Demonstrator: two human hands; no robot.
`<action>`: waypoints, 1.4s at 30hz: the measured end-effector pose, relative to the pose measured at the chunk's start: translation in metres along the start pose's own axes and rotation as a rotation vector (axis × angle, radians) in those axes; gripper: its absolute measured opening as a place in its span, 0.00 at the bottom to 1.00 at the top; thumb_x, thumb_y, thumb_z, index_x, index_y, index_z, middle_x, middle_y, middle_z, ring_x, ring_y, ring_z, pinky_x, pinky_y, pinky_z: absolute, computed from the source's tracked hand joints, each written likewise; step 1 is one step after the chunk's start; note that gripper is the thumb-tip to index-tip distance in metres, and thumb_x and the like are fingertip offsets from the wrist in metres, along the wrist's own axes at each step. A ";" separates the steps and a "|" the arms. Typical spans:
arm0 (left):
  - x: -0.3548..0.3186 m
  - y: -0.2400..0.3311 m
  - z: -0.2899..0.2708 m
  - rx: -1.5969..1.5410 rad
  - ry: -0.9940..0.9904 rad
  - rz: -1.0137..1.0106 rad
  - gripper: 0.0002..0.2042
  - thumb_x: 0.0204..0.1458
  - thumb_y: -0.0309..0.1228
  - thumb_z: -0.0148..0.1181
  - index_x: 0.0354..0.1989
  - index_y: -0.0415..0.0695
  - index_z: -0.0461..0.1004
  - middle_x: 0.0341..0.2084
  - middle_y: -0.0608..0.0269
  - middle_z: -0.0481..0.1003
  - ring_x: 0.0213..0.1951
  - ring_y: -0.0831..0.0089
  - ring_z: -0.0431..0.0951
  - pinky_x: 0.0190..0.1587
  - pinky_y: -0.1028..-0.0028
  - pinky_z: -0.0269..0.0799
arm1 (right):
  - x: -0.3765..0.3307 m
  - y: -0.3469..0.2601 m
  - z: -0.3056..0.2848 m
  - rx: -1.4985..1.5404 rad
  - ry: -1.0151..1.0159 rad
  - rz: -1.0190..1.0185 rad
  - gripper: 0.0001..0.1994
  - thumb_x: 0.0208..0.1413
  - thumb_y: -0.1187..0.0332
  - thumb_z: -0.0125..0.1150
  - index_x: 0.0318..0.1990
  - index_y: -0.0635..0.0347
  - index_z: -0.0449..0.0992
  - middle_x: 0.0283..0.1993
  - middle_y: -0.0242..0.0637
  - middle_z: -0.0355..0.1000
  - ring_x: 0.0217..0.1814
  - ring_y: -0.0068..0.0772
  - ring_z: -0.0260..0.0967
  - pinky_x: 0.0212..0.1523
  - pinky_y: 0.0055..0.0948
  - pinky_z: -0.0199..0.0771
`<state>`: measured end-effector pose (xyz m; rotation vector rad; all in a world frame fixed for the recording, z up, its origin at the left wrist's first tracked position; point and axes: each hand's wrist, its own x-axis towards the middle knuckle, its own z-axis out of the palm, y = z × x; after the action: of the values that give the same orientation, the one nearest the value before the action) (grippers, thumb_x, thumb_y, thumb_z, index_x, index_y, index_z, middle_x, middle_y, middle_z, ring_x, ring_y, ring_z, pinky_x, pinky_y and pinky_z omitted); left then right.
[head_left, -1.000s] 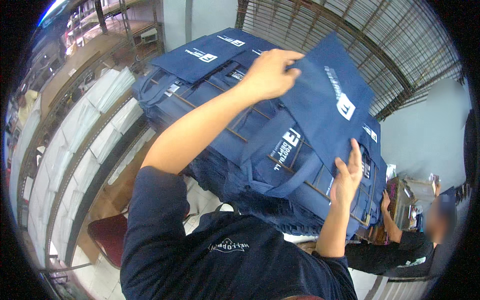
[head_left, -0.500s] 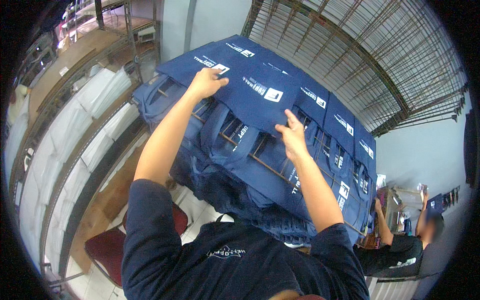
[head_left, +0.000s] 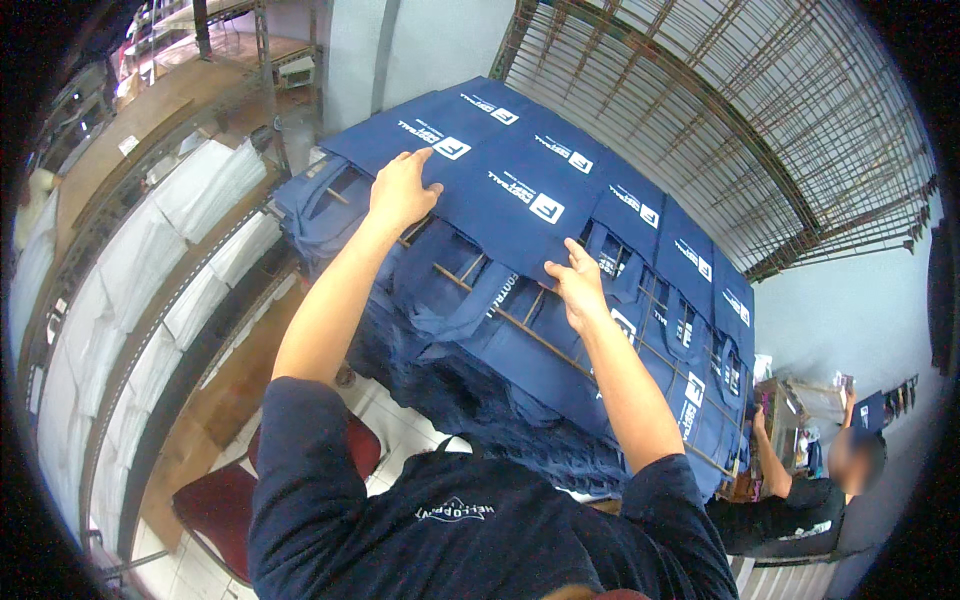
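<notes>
Dark blue fabric tote bags (head_left: 500, 160) with white prints lie in rows on a wire drying rack (head_left: 515, 318). My left hand (head_left: 403, 190) is over the nearer edge of a bag at the left, thumb and index finger apart. Beside the lower right corner of the neighbouring bag is my right hand (head_left: 580, 287), its fingers stretched and the thumb apart. Neither hand grips anything. Several bag handles (head_left: 455, 310) hang down over the bare wires between my arms. More layers of blue bags (head_left: 440, 385) sag beneath the top one.
Empty wire racks (head_left: 680, 100) stand tilted up behind the bags. Shelves with white stacks (head_left: 170, 235) line the left side. A dark red chair (head_left: 215, 510) is low at the left. At the right a co-worker (head_left: 800, 500) reaches with raised arms.
The bag under my hands, blurred before, now lies flat with its print sharp. My left hand has shifted slightly down; my right hand has moved a little down and left.
</notes>
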<state>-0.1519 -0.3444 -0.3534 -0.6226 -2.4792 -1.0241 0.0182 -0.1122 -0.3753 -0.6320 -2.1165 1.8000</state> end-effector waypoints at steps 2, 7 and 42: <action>-0.011 0.004 -0.010 -0.021 0.118 0.012 0.25 0.42 0.34 0.65 0.53 0.47 0.71 0.42 0.56 0.75 0.45 0.61 0.76 0.48 0.65 0.71 | -0.003 -0.003 0.002 -0.007 -0.005 0.017 0.36 0.51 0.80 0.56 0.67 0.67 0.46 0.71 0.57 0.40 0.61 0.37 0.60 0.44 0.28 0.70; -0.054 -0.004 -0.041 -0.409 0.379 -0.068 0.23 0.43 0.34 0.67 0.50 0.46 0.73 0.39 0.58 0.77 0.40 0.69 0.77 0.44 0.70 0.71 | 0.001 0.009 -0.006 0.023 -0.006 -0.003 0.37 0.51 0.80 0.55 0.67 0.69 0.45 0.70 0.57 0.42 0.59 0.34 0.62 0.41 0.25 0.70; -0.495 -0.304 0.224 -0.189 -0.979 -0.728 0.32 0.38 0.50 0.67 0.49 0.40 0.73 0.43 0.44 0.75 0.47 0.57 0.76 0.47 0.64 0.71 | -0.236 0.021 -0.250 -0.110 0.722 -0.452 0.18 0.53 0.74 0.59 0.53 0.64 0.70 0.41 0.36 0.74 0.44 0.23 0.70 0.48 0.24 0.69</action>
<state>0.0557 -0.4982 -0.9199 -0.2753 -3.6584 -1.4590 0.3467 -0.0153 -0.3381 -0.6365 -1.6791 1.0102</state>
